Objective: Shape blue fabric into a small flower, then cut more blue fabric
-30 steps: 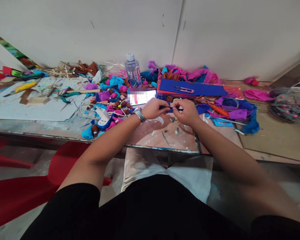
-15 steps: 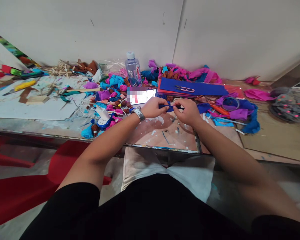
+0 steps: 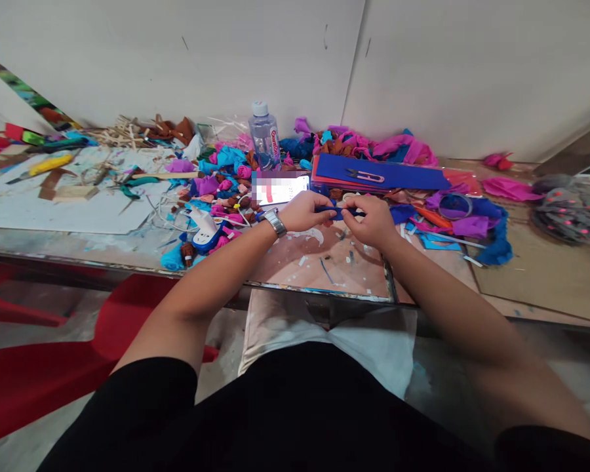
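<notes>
Between left hand (image 3: pixel 302 214) and right hand (image 3: pixel 375 221) — a blue strip (image 3: pixel 339 213).

Before us stands a pale grey wall (image 3: pixel 201 72), divided by a slightly slanting seam (image 3: pixel 355 59) and marked by a few short dark scratches (image 3: pixel 185 43). At far left we see a colourful strip (image 3: pixel 24 88) running slantwise; at far right, a brownish panel (image 3: pixel 577 141) slopes too. Along the wall runs our long table (image 3: pixel 122 246), its front edge dark and paint-flecked. Lower left, red seats (image 3: pixel 132 308) stand over a grey floor (image 3: pixel 19 452). The light is soft, dimmer beneath the table.
</notes>
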The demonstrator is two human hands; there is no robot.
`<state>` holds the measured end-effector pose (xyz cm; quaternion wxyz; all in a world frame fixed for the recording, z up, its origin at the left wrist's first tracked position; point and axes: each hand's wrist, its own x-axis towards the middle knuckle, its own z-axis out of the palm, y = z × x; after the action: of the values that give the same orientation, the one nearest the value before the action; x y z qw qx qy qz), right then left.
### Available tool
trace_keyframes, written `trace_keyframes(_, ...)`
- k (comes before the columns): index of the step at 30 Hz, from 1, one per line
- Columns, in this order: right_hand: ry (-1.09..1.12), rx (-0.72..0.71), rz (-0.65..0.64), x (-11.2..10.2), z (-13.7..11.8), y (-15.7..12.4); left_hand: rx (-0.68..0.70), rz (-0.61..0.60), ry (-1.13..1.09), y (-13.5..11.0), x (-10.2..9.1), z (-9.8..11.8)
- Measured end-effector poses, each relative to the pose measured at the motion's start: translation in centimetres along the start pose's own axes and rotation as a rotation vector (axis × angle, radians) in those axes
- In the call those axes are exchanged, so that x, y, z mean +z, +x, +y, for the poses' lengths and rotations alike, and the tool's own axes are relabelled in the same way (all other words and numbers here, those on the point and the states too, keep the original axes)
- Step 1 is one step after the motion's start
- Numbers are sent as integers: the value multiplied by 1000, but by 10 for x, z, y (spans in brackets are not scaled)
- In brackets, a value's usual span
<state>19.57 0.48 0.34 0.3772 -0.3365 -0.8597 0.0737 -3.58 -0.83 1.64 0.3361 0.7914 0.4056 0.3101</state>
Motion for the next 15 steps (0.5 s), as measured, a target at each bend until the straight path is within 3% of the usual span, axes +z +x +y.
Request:
trace_keyframes(6, -23, -55, 28, 2, 2, 0, -126, -56, -246, 1, 3, 0)
trace_keyframes(15, -32, -106, 28, 1, 1, 0, -218, -100, -434, 2, -3, 4)
